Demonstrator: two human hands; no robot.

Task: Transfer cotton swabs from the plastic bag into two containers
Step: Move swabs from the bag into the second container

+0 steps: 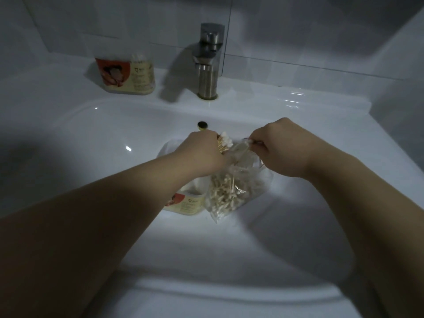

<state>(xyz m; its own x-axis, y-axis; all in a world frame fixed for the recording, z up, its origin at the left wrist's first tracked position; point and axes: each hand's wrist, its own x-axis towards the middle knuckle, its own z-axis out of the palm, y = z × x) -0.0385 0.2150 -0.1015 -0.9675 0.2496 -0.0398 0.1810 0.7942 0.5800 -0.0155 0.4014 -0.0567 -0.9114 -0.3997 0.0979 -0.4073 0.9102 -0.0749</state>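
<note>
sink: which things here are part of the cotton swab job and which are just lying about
Job in hand:
- plastic bag of swabs, right hand pinching its mouth
- swab bundle gripped by left hand
- container beside the bag
- second container, back left

Just there:
- tap
- dark round fitting
- sink itself

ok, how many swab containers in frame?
2. The ledge container sits left of the faucet; the basin container lies beside the plastic bag, partly under the left forearm.

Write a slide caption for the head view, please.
Over the sink, the left hand grips a swab bundle while the right hand pinches the plastic bag.
</note>
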